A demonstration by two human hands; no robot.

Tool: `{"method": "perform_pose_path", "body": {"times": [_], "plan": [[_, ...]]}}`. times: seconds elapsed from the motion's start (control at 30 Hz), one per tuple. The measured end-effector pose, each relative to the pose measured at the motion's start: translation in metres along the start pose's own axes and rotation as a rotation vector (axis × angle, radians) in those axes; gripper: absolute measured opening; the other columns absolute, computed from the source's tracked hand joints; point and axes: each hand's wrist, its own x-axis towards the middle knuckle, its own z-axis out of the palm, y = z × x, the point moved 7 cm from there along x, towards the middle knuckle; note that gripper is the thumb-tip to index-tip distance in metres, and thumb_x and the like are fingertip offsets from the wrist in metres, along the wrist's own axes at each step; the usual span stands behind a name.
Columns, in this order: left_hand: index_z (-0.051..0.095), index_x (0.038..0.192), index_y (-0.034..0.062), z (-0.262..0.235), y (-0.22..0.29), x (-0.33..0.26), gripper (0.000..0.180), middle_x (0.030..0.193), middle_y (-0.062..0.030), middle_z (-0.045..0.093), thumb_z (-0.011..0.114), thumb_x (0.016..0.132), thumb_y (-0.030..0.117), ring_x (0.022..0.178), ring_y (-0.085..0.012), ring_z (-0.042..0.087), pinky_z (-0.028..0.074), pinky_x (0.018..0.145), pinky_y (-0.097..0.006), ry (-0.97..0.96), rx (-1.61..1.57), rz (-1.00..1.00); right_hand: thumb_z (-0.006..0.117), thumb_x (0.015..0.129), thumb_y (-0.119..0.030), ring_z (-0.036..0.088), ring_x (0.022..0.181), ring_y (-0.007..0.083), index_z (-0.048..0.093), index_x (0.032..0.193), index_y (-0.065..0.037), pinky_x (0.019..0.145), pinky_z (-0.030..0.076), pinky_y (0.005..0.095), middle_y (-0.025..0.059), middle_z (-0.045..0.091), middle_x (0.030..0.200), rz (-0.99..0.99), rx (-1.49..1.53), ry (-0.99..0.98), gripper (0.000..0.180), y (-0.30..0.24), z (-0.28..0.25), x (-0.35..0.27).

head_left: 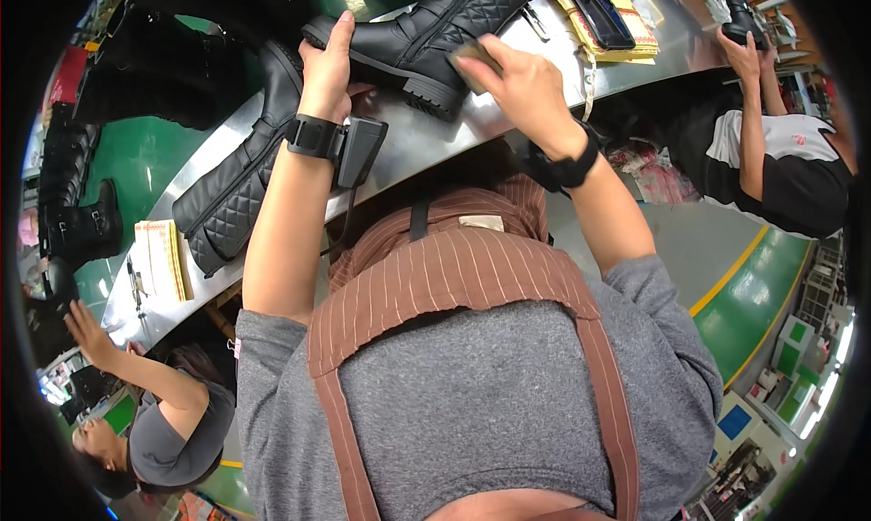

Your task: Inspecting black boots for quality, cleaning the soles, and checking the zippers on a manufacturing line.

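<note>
Slippage is risked, as the black boot (426, 27) is pinched at its toe by the left hand (327, 63) while a small pad (472, 63), clasped in the right hand (522, 86), is pressed against it on the tabletop (426, 140)

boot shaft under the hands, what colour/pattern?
Black, with diamond quilting on the boot shaft; left hand steadies the toe. Clearest in the head view.

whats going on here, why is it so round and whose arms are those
No machine here: a person wears a wide fisheye camera on the head, looking down, so edges bend. The arms coming up from the bottom are the person's own. The left hand steadies a black quilted boot at its toe end on a shiny metal bench. The right hand presses a small dark pad against the boot's side. A second black boot lies nearby. Co-workers' hands show at the sides.
</note>
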Motion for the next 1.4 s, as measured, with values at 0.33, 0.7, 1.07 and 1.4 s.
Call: {"method": "perform_pose_path", "body": {"times": [0.33, 0.7, 1.07, 1.4], "plan": [[0.033, 0.135, 0.0038, 0.004, 0.005, -0.009, 0.075, 0.120, -0.0198, 0.059, 0.068, 0.087, 0.049, 0.100, -0.0327, 0.066, 0.058, 0.077, -0.053, -0.032, -0.079, 0.005, 0.049, 0.096, -0.044, 0.065, 0.085, 0.0401, 0.063, 0.102, -0.008, 0.073, 0.050, 0.0482, 0.0200, 0.067, 0.086, 0.404, -0.148, -0.347, 0.039, 0.076, 0.002, -0.030], [0.034, 0.138, 0.0092, -0.003, 0.001, -0.010, 0.074, 0.119, -0.0128, 0.057, 0.065, 0.088, 0.054, 0.098, -0.0262, 0.064, 0.058, 0.067, -0.041, 0.005, -0.005, -0.069, 0.067, 0.089, -0.031, 0.071, 0.074, 0.0284, 0.072, 0.092, -0.009, 0.065, 0.053, 0.0363, 0.0116, 0.072, 0.080, 0.586, -0.503, 0.208, 0.023, 0.212, -0.148, -0.004], [0.031, 0.138, 0.0063, 0.000, 0.005, -0.015, 0.077, 0.119, -0.0131, 0.057, 0.066, 0.088, 0.053, 0.100, -0.0255, 0.063, 0.058, 0.071, -0.043, 0.005, -0.013, -0.096, 0.072, 0.081, -0.010, 0.071, 0.075, 0.0241, 0.072, 0.096, -0.005, 0.071, 0.054, 0.0341, 0.0126, 0.072, 0.081, 0.509, -0.215, 0.025, 0.015, 0.278, -0.135, -0.013], [0.034, 0.137, 0.0066, 0.001, 0.006, -0.016, 0.074, 0.120, -0.0129, 0.056, 0.066, 0.089, 0.053, 0.103, -0.0251, 0.063, 0.057, 0.073, -0.043, 0.019, -0.008, -0.108, 0.071, 0.084, -0.008, 0.065, 0.077, 0.0150, 0.065, 0.095, -0.003, 0.071, 0.053, 0.0302, 0.0061, 0.068, 0.080, 0.536, -0.060, -0.185, 0.014, 0.300, -0.127, -0.005]]}}
